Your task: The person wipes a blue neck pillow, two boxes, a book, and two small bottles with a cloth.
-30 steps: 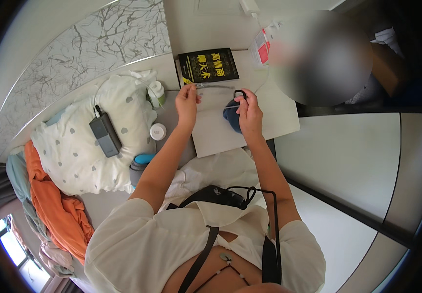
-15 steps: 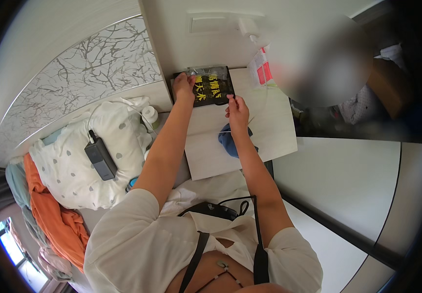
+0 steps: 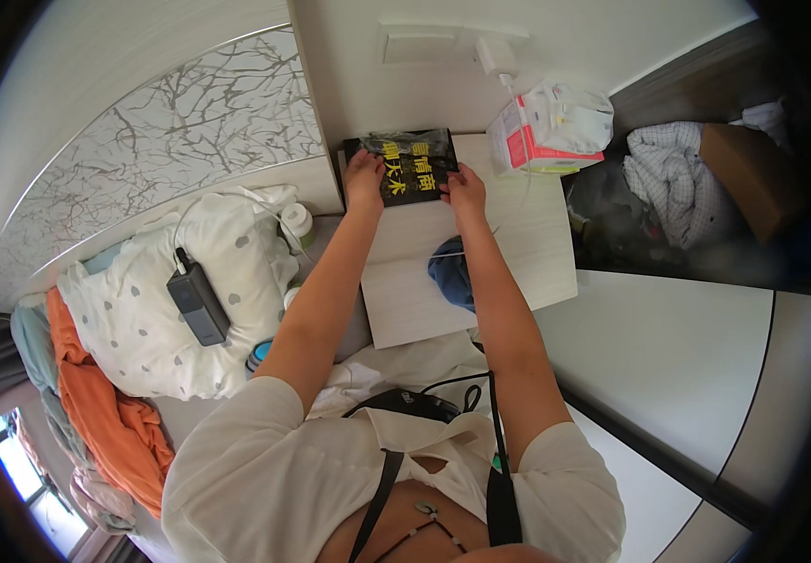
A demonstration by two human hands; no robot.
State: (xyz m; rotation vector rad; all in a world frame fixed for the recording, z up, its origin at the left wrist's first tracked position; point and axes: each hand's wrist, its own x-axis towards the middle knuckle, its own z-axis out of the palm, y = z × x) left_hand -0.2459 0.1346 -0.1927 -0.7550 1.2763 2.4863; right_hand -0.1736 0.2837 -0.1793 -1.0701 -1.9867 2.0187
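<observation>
A black book point(image 3: 412, 193) with large yellow lettering lies on the far part of the pale bedside table point(image 3: 396, 300), and a crumpled clear plastic film point(image 3: 415, 141) shows along its far edge. My left hand point(image 3: 365, 178) grips its left side, fingers curled over the cover. At the right edge, my right hand point(image 3: 464, 190) holds the book with the thumb and fingers bent. The undersides of both hands' fingers are hidden. Beside my right forearm, on the table, is a dark blue cloth item point(image 3: 450, 272), partly covered by the arm.
A pink-and-white box point(image 3: 523, 141) carrying a white soft pack point(image 3: 570, 114) stands at the table's back right. A charger point(image 3: 495, 56) is plugged in above. To the left, a black power bank point(image 3: 197, 305) rests on a spotted pillow point(image 3: 133, 324), near a white bottle point(image 3: 297, 221).
My right hand has moved slightly up along the book's right edge. A grey blur that covered the right side has gone, so the box and soft pack show clearly.
</observation>
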